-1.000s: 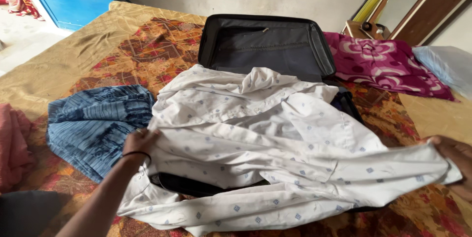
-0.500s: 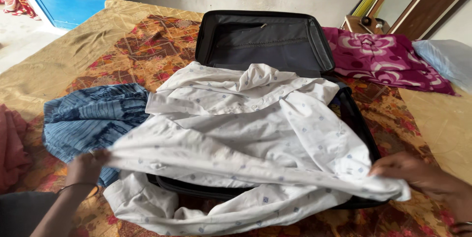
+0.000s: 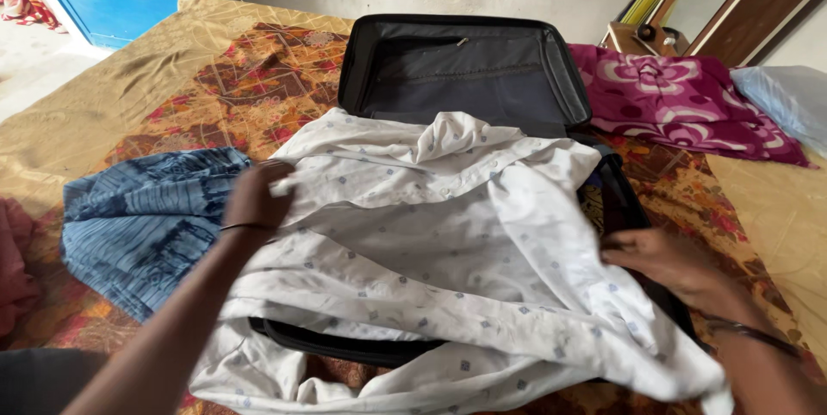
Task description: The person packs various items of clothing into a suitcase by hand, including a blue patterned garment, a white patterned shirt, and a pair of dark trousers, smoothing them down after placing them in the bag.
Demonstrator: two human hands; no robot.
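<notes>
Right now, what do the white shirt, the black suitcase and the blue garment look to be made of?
White shirt: thin woven cloth, probably cotton, matte, creasing softly where both hands grip it. Black suitcase: dark fabric lining with a zip; shell material unclear. Blue garment: soft striped textile, folded, matte.

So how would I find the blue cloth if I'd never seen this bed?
Start at the open black suitcase on the bed and look to its left side. Beside the white shirt lies the blue cloth, flat on the bedspread. It is the only striped blue piece; farther left lies a pink one.
</notes>
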